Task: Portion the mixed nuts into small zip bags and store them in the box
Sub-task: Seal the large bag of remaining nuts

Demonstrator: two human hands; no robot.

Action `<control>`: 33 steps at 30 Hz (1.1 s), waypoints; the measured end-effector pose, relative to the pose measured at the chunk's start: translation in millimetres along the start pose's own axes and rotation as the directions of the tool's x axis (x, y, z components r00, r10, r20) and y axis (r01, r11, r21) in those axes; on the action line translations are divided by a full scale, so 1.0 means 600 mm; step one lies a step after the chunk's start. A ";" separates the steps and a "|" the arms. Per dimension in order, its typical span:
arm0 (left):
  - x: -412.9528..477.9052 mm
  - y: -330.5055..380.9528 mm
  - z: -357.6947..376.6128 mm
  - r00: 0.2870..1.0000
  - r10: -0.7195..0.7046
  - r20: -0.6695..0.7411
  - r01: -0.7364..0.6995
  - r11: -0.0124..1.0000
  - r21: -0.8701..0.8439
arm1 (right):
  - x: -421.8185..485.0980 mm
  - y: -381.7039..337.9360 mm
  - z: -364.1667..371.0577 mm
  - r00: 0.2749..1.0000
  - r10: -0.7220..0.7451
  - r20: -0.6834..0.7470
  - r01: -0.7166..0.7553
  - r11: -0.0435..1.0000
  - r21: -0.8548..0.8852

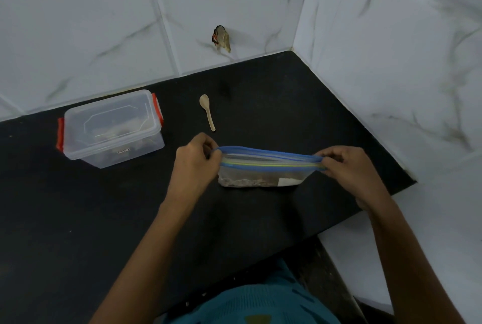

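Note:
A clear zip bag [263, 171] with a blue top edge and a yellow-green zip line stands on the black counter [130, 219], with nuts lying at its bottom. My left hand [195, 164] pinches the bag's left top corner. At the right top corner, my right hand [349, 169] pinches the other end, so the top is stretched between both hands. A clear plastic box [112, 128] with red latches sits to the left with its lid on; small dark items show through its wall.
A small wooden spoon [208, 112] lies on the counter behind the bag. Marbled white tile walls close the back and right side, meeting in a corner. The back wall has a broken hole [221, 39]. The counter's right edge drops off near my right hand.

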State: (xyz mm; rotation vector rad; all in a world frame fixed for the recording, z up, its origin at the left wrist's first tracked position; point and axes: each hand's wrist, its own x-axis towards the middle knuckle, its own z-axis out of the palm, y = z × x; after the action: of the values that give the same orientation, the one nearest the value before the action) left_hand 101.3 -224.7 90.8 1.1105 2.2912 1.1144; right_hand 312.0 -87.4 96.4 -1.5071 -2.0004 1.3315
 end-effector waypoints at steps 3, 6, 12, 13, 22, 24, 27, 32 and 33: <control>0.005 0.001 -0.003 0.999 0.007 0.046 -0.007 1.000 0.013 | -0.004 -0.004 -0.006 0.997 -0.043 0.061 0.037 0.996 0.084; 0.005 0.003 -0.004 0.995 -0.017 0.099 0.014 0.999 0.035 | -0.005 -0.006 -0.003 0.997 -0.043 0.063 0.039 0.998 0.053; 0.004 0.010 -0.009 0.994 -0.070 0.081 0.080 0.987 -0.139 | 0.000 -0.007 -0.013 0.972 -0.145 -0.187 0.108 0.975 -0.193; 0.005 0.013 -0.011 0.989 -0.091 0.114 0.114 0.968 -0.221 | 0.002 -0.008 -0.013 0.972 -0.128 -0.196 0.092 0.979 -0.181; 0.019 0.023 -0.038 0.946 -0.103 0.307 0.167 0.968 -0.189 | 0.004 -0.022 -0.016 0.984 -0.079 -0.159 0.052 0.985 -0.164; 0.018 0.024 -0.034 0.952 -0.091 0.294 0.111 0.993 -0.049 | 0.001 -0.027 -0.015 0.980 -0.115 -0.165 0.070 0.964 -0.255; 0.012 0.025 -0.024 0.993 -0.016 0.114 0.000 0.990 0.139 | -0.005 -0.034 -0.012 0.970 -0.162 -0.181 0.084 0.923 -0.376; 0.018 0.027 -0.028 0.996 -0.018 0.092 0.011 0.998 0.067 | -0.002 -0.034 -0.019 0.956 -0.195 -0.221 0.087 0.904 -0.419; 0.021 0.028 -0.031 0.993 -0.038 0.113 0.035 0.999 0.030 | 0.001 -0.035 -0.023 0.960 -0.180 -0.214 0.088 0.922 -0.377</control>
State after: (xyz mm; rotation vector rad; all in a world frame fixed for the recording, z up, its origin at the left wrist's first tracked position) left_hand 90.8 -217.6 115.8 1.1087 2.2363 0.9831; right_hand 308.9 -80.6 120.5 -1.5584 -2.2219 0.7019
